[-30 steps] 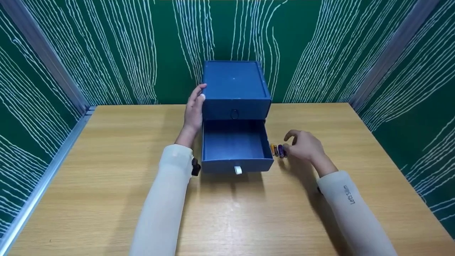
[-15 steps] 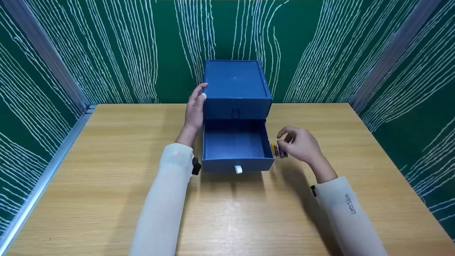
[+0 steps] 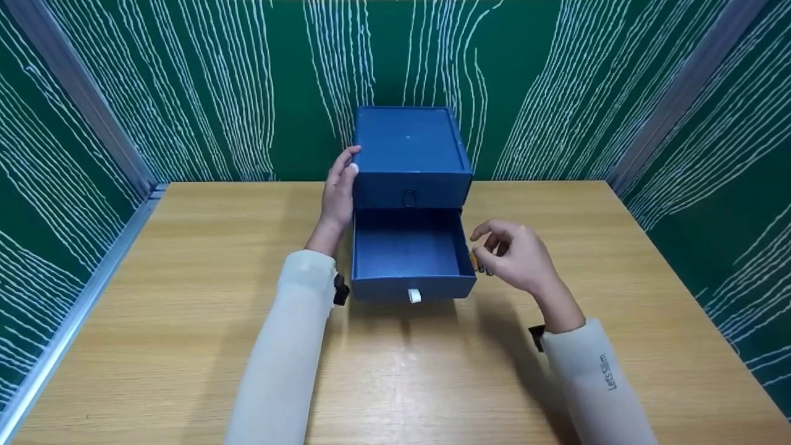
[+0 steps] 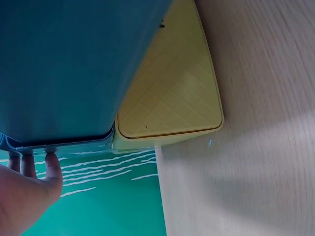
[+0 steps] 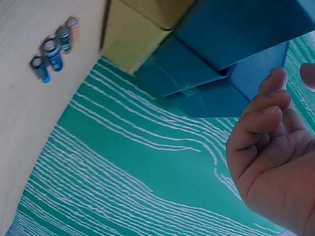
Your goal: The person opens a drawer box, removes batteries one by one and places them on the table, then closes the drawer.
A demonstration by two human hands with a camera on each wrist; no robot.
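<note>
A blue two-drawer box (image 3: 405,139) stands at the back of the table, its lower drawer (image 3: 408,247) pulled out with a bare inside. My left hand (image 3: 338,194) rests along the box's left side, fingertips touching its edge in the left wrist view. Just right of the drawer hovers my right hand (image 3: 519,253), fingers loosely bent, thumb and index finger apart, nothing visible between them. Several small batteries (image 5: 52,54) sit in a row on the table below it, partly hidden by the hand in the head view. Whether they stand or lie, I cannot tell.
A yellow box (image 4: 172,93) is underneath the blue one, visible in both wrist views. The wooden table (image 3: 185,309) meets green walls (image 3: 525,62) with white wavy lines at the back and sides. A white pull tab (image 3: 414,296) sticks out from the drawer front.
My right hand has shifted left from over the batteries toward the drawer's right wall, covering more of them. The left hand, box and drawer stay in place.
</note>
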